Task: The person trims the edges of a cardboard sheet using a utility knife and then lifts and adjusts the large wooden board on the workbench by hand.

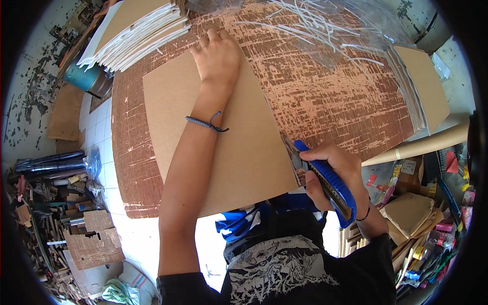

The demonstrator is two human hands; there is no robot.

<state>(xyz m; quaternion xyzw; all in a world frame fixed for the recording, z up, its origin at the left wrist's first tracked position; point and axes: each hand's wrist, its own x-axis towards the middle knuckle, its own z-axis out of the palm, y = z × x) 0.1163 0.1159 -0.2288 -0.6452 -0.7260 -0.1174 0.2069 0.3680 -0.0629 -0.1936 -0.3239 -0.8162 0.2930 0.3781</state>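
Right hand (341, 170) at four o'clock, I grip a blue plastic box cutter (346, 202) by the near right edge of a flat brown cardboard sheet (239, 152), centre; at twelve my left hand (217, 58), fingers slightly spread, lies over its far end. Beyond, thin white strips (317, 23) lie at one.

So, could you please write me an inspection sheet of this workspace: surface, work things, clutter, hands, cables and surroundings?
Surface: brown table, worn and full of scratches.
Job's things: brown board on the table; blue cutter at its right edge.
Clutter: white strips and clear plastic at the far side; board stack at far left.
Hands: left hand rests near the board's far edge; right hand grips the cutter.
Cables: nothing seen on the table.
Surroundings: wood scraps at left, paper tube at right.
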